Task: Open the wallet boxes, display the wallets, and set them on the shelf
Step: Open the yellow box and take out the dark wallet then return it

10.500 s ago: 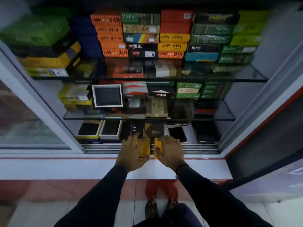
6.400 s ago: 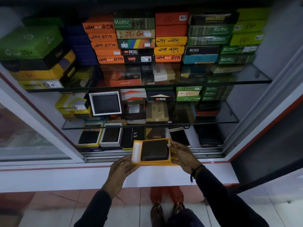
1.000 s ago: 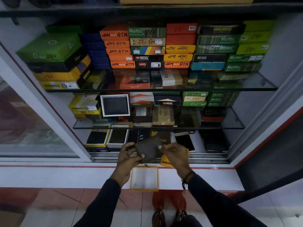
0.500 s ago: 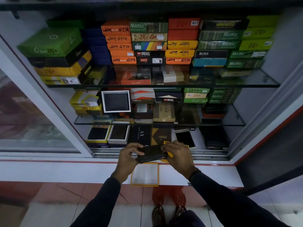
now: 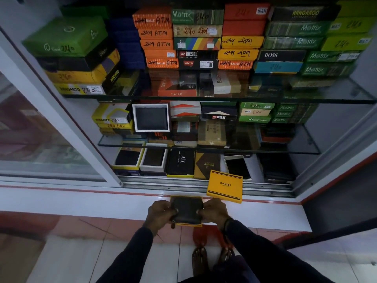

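Note:
A dark brown wallet (image 5: 187,209) lies in the yellow box tray (image 5: 188,224) on the white ledge. My left hand (image 5: 160,214) grips the wallet's left edge and my right hand (image 5: 215,210) grips its right edge. The yellow Balisi box lid (image 5: 225,185) leans on the cabinet's sliding track, just above and right of my right hand. The bottom shelf (image 5: 255,172) behind it holds open boxes showing wallets (image 5: 154,158) and shut boxes.
Glass shelves carry stacks of coloured wallet boxes (image 5: 196,37). An upright white-framed wallet display (image 5: 151,117) stands on the middle shelf. A phone (image 5: 237,167) lies on the bottom shelf. The sliding glass door (image 5: 40,129) is at the left. My feet (image 5: 212,260) stand on tiled floor.
Both hands have brought the wallet down from in front of the bottom shelf onto the tray on the ledge. The Balisi lid now shows uncovered.

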A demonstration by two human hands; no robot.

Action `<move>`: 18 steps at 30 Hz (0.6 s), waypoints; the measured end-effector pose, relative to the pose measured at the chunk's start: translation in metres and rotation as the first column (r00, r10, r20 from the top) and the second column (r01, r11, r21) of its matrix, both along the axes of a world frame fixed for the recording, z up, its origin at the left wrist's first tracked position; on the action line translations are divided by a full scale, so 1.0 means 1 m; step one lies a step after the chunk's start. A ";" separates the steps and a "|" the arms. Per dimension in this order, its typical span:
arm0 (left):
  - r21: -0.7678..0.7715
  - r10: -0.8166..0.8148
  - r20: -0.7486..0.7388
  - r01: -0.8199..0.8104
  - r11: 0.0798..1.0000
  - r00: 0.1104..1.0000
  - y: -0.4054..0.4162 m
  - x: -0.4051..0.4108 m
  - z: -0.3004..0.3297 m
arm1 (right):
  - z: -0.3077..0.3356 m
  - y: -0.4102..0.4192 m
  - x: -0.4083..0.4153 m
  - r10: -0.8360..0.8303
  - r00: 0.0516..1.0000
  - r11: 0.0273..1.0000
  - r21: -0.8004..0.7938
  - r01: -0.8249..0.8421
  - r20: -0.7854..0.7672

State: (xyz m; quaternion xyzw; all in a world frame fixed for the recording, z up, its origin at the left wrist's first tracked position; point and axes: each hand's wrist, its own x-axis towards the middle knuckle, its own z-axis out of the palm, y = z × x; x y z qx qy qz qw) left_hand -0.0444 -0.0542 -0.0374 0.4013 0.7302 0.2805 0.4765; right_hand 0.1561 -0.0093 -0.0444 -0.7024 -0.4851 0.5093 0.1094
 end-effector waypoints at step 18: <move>0.002 0.174 -0.123 -0.176 0.984 0.977 0.006 0.000 -0.005 | 0.002 -0.009 -0.032 -0.106 0.994 0.994 0.005 0.106 -0.030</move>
